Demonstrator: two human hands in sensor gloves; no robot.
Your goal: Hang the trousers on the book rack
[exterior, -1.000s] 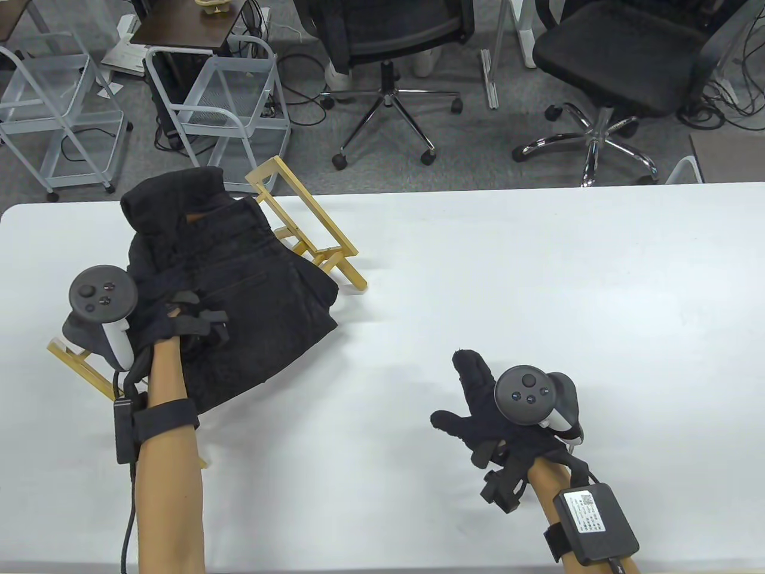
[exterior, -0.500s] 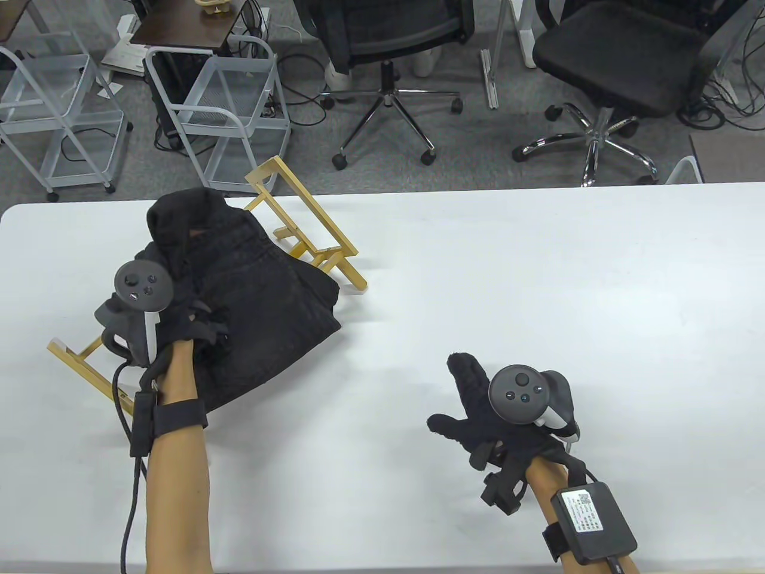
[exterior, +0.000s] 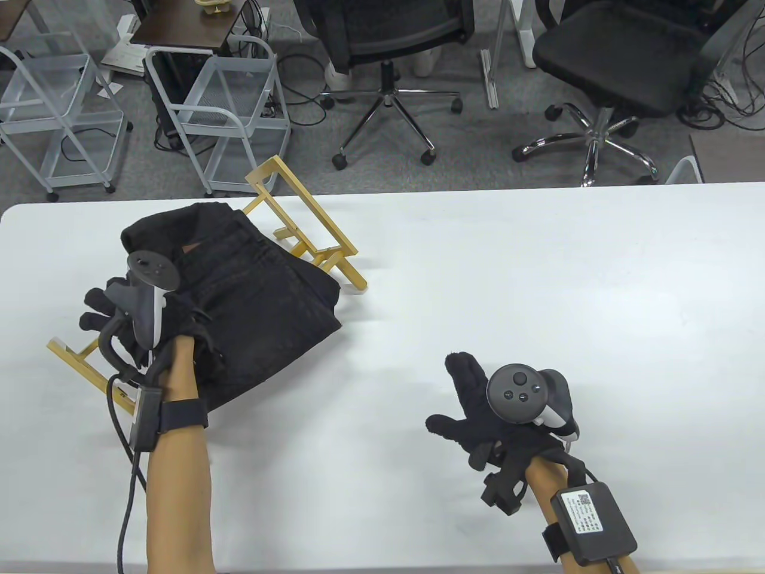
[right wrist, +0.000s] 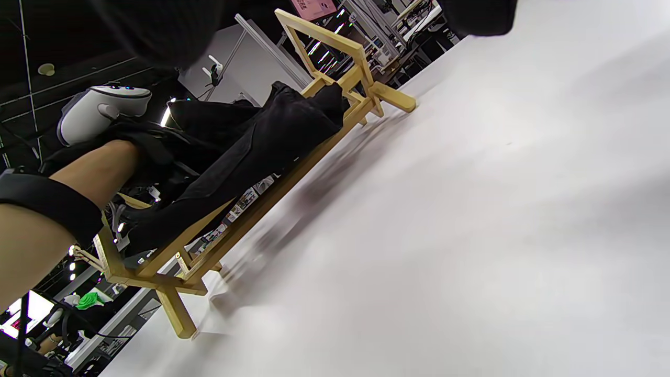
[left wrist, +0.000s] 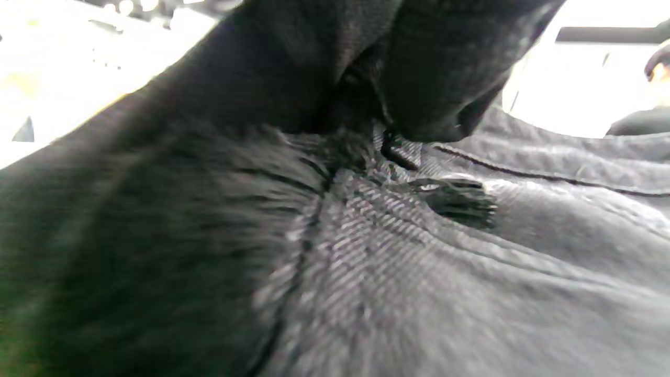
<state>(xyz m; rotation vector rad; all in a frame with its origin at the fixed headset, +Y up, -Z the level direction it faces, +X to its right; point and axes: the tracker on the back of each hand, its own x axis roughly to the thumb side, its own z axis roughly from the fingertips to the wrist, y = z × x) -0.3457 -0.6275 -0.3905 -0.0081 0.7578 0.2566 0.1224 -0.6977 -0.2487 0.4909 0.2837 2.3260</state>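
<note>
Black trousers (exterior: pixel 257 299) lie draped over a wooden book rack (exterior: pixel 311 230) at the table's left. The rack's ends stick out at the back right and at the front left (exterior: pixel 77 359). My left hand (exterior: pixel 104 311) rests on the trousers' left edge with its fingers spread out past the cloth. The left wrist view shows a gloved finger (left wrist: pixel 445 68) touching the denim (left wrist: pixel 419 272). My right hand (exterior: pixel 463 397) lies open and empty on the table, well right of the rack. The right wrist view shows the rack (right wrist: pixel 324 42) and the trousers (right wrist: pixel 261 141) side-on.
The white table (exterior: pixel 538 269) stretches right of the rack. Beyond its far edge stand metal carts (exterior: pixel 233 101) and office chairs (exterior: pixel 394 36) on the floor.
My left hand has slid left and toward me across the trousers to their left edge. The raised fold at the back has dropped lower. The right hand has barely moved.
</note>
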